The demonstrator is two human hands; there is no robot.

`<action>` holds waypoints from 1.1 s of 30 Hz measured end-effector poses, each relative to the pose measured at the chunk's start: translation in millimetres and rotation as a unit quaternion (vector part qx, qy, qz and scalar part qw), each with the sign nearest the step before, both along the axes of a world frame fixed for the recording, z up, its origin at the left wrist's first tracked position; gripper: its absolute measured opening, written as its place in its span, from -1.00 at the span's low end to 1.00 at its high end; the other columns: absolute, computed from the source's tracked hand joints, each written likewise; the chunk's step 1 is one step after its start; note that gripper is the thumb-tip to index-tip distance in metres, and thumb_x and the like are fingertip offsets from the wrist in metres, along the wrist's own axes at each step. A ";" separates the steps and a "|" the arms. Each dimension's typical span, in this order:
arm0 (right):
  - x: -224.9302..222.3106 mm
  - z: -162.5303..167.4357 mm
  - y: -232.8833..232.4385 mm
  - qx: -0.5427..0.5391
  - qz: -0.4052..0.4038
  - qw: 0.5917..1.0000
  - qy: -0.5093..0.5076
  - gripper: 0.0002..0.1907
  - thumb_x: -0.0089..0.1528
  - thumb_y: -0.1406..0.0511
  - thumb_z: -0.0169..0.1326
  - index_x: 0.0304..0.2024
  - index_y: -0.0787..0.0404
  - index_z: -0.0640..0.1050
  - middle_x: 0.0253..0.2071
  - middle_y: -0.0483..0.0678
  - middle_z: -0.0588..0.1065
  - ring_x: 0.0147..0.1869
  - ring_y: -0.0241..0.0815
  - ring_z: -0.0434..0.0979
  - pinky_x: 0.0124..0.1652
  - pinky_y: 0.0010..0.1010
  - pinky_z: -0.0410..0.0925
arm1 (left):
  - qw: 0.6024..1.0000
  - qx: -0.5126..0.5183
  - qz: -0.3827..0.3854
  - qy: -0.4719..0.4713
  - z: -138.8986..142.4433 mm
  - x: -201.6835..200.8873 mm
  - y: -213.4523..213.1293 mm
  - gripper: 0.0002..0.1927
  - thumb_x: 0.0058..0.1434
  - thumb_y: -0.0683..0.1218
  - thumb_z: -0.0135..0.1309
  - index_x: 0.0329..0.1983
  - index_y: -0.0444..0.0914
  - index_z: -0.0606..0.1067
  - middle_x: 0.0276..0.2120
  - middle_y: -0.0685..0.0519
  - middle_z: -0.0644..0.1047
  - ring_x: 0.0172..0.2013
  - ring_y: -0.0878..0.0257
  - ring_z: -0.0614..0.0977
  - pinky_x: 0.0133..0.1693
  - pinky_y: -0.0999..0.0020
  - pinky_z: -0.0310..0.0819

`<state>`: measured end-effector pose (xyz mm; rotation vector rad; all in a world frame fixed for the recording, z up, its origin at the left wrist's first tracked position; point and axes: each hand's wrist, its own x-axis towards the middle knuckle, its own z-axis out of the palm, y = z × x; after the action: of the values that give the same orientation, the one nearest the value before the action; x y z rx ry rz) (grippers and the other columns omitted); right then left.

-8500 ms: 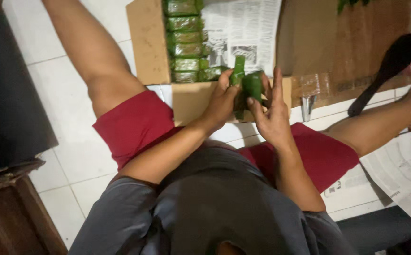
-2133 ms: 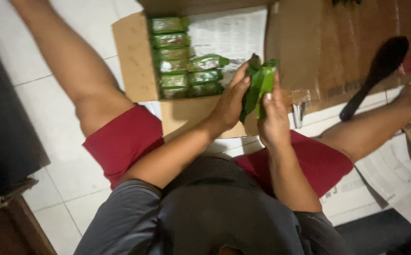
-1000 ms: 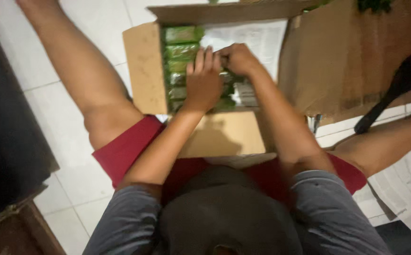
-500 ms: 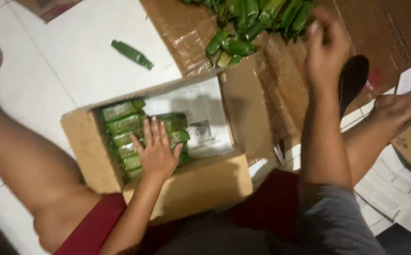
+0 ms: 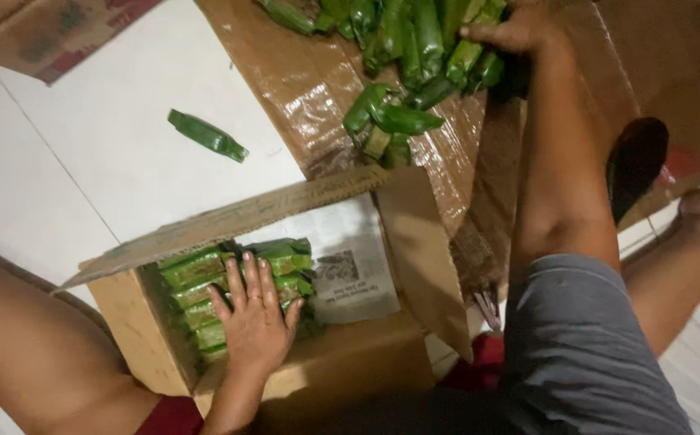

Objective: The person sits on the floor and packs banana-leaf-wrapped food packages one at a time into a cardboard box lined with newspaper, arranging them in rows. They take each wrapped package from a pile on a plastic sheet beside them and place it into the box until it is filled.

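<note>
Head view, looking down past the person's lap. The left hand (image 5: 255,316) lies flat, fingers spread and gripping nothing, pressing on the packed leaf-wrapped parcels (image 5: 205,278) that fill the 9 o'clock side of an open cardboard box (image 5: 418,266). The box floor toward 3 o'clock is bare newspaper lining (image 5: 348,266), so by appearance well under half of the box is filled. The right hand (image 5: 519,32), arm stretched out to 1 o'clock, is curled over the loose pile of green parcels (image 5: 402,60) lying on a flattened sheet of cardboard (image 5: 317,89) glossy with brown tape; its fingers rest on a parcel, but whether they have closed round it cannot be told. Many parcels remain in that pile, which suggests most of the packing is left. One stray parcel (image 5: 206,134) lies apart on the floor at 10 o'clock of the box. A dark slipper-like object (image 5: 635,165) sits at 3 o'clock beside the right arm. The surface is a white tiled floor (image 5: 84,161); the person sits on it with bare legs either side of the box, more cardboard at the upper corners.
</note>
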<state>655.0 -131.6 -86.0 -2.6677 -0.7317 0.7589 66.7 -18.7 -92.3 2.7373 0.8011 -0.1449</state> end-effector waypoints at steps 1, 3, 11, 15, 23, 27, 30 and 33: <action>-8.0 1.4 -6.3 -0.011 0.031 0.999 -0.029 0.09 -0.02 -0.32 0.22 0.46 -0.05 0.35 0.53 0.26 0.10 0.57 0.31 0.06 0.41 0.11 0.05 | 1.000 -0.001 -0.001 -0.003 0.7 0.5 0.3 -0.10 0.22 0.26 -0.01 0.45 -0.40 0.14 0.49 -0.24 0.03 0.49 -0.24 -0.06 0.31 -0.50 -0.28; -29.6 6.2 -22.9 -0.013 0.085 0.995 -0.047 0.05 -0.01 -0.28 0.27 0.45 -0.11 0.34 0.55 0.29 -0.04 0.57 0.37 -0.11 0.37 0.20 -0.07 | 1.000 0.003 -0.003 0.001 1.3 0.8 0.6 -0.10 0.23 0.27 -0.04 0.46 -0.41 0.13 0.50 -0.25 0.02 0.49 -0.24 -0.08 0.31 -0.49 -0.30; -174.2 -11.6 -127.9 0.115 0.183 0.976 0.017 -0.21 0.18 -0.09 0.20 0.43 -0.10 0.39 0.55 0.24 0.09 0.59 0.27 0.07 0.42 0.03 0.07 | 1.000 0.012 -0.012 0.027 -5.7 -10.0 1.4 -0.08 0.29 0.31 -0.10 0.50 -0.41 0.12 0.54 -0.22 -0.02 0.52 -0.20 -0.15 0.34 -0.46 -0.38; -194.4 -23.9 -193.5 0.174 0.052 0.982 -0.051 -0.31 0.30 0.15 0.02 0.50 0.08 0.30 0.51 0.36 0.15 0.53 0.35 0.18 0.41 -0.02 0.16 | 0.999 0.011 -0.028 0.018 3.4 -0.9 2.2 -0.10 0.33 0.30 -0.12 0.49 -0.44 0.11 0.54 -0.25 -0.04 0.52 -0.22 -0.16 0.33 -0.47 -0.38; -255.8 -53.5 -225.3 -0.021 -0.004 0.998 -0.057 -0.25 0.23 0.19 0.18 0.47 0.02 0.30 0.02 0.36 0.53 0.04 0.39 0.54 0.05 0.07 0.39 | 0.970 -0.014 -0.094 -0.222 113.0 13.0 44.6 -0.63 0.39 -0.08 0.08 0.22 -0.28 0.46 0.32 -0.17 0.41 0.33 -0.06 0.46 0.35 -0.03 0.31; -261.3 -60.0 -223.2 0.046 0.039 0.992 -0.110 -0.19 0.19 0.20 0.23 0.48 0.14 0.31 0.06 0.40 0.50 0.08 0.40 0.53 0.05 0.04 0.39 | 0.937 0.099 -0.127 -0.309 157.4 68.2 139.7 -0.67 0.35 -0.25 0.18 0.18 -0.31 0.51 0.21 -0.12 0.55 0.20 -0.05 0.56 0.16 0.05 0.44; -259.3 -63.5 -214.4 0.096 0.057 0.979 -0.172 -0.28 0.26 0.20 0.20 0.46 0.14 0.35 0.14 0.35 0.52 0.15 0.38 0.54 0.10 0.00 0.39 | 0.958 0.096 -0.199 -0.184 142.8 157.2 220.8 -0.67 0.30 -0.21 0.20 0.14 -0.20 0.57 0.02 -0.10 0.59 0.03 -0.09 0.59 -0.03 0.01 0.42; -259.2 -65.3 -211.1 -0.009 -0.015 0.994 -0.110 -0.28 0.31 0.15 0.19 0.52 0.03 0.37 0.05 0.35 0.55 0.07 0.34 0.58 0.06 0.00 0.43 | 0.952 0.104 -0.281 0.069 95.1 219.9 258.5 -0.55 0.09 -0.17 0.24 0.10 -0.14 0.56 -0.06 -0.09 0.60 -0.07 -0.09 0.62 -0.18 -0.01 0.49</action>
<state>395.8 -342.7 -151.3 -2.8026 -0.7366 0.4696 286.6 239.8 2.8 3.1098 0.0410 -0.3897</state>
